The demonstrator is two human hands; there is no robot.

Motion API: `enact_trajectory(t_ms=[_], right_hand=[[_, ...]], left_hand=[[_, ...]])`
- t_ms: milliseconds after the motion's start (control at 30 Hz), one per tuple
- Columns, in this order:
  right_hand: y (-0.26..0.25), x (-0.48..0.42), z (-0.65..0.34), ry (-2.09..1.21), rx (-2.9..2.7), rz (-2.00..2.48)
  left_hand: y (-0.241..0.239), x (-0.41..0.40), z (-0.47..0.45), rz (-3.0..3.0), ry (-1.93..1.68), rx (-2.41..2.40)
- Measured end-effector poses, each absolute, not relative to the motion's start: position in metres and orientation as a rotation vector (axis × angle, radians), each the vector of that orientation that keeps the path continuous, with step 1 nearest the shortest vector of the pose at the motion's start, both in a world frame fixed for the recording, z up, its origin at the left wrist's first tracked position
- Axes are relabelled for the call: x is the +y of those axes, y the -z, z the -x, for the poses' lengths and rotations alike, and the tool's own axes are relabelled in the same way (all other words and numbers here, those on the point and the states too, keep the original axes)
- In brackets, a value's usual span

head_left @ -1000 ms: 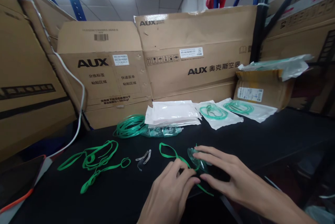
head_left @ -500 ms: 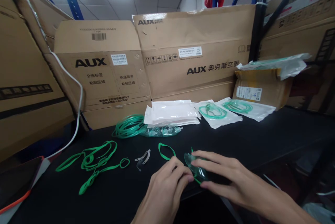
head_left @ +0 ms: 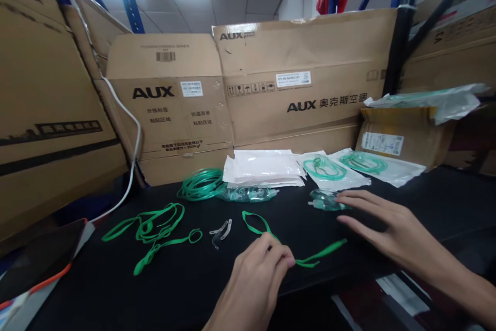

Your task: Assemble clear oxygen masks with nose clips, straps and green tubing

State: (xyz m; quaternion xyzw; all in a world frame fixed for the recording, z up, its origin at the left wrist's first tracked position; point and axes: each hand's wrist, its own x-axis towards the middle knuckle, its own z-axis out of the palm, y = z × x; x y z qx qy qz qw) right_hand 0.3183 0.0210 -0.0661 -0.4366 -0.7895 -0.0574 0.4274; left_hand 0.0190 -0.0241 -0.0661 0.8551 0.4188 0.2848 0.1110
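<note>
My left hand (head_left: 259,269) pinches a green elastic strap (head_left: 321,253) near the table's front edge. One loop of that strap stands out behind my fingers, and its loose ends lie to the right. My right hand (head_left: 382,220) is spread open at the right, its fingertips at a clear green plastic mask (head_left: 323,202); whether they touch it I cannot tell. Left of my hands lie several tangled green straps (head_left: 155,233) and a few small pale metal strips (head_left: 221,231).
Coiled green tubing (head_left: 201,184) and more clear masks (head_left: 251,194) lie by a stack of white pouches (head_left: 267,167). Pouches with tubing (head_left: 324,167) lie further right, beside a small carton (head_left: 403,132). Large cardboard sheets (head_left: 294,67) stand behind. A tablet-like device (head_left: 42,253) is at the left.
My right hand has moved away to the right and back, with the mask now lying on the table there. My left hand still pinches the strap. The view has shifted slightly.
</note>
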Motion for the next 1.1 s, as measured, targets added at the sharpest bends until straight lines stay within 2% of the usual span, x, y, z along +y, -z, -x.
enact_trajectory(t_ms=[133,233,400,533,633,733,867,967,1100], right_hand=[[0.064,0.032,-0.299,0.118,-2.088,1.195],[0.070,0.044,-0.297,-0.033,-2.220,1.208],[0.088,0.048,-0.293,-0.171,-2.239,1.147],[0.091,0.042,-0.289,-0.172,-2.199,1.166],[0.088,0.038,-0.286,-0.175,-2.173,1.199],[0.087,0.035,-0.284,-0.173,-2.161,1.214],[0.087,0.032,-0.282,-0.170,-2.139,1.229],[0.087,0.031,-0.281,-0.162,-2.143,1.207],[0.088,0.025,-0.273,-0.145,-2.198,1.095]], left_hand=[[0.067,-0.023,-0.018,-2.544,-0.832,1.198],[0.069,-0.023,-0.019,-2.572,-0.854,1.196],[0.055,-0.028,-0.014,-2.643,-1.084,1.139],[0.017,-0.034,0.014,-2.600,-1.492,1.457],[-0.012,-0.036,0.046,-2.593,-1.641,1.829],[-0.025,-0.031,0.078,-2.439,-1.574,2.213],[-0.014,-0.016,0.122,-2.263,-1.127,2.544],[0.002,-0.007,0.142,-2.316,-0.860,2.549],[0.014,-0.008,0.115,-2.385,-0.987,2.370]])
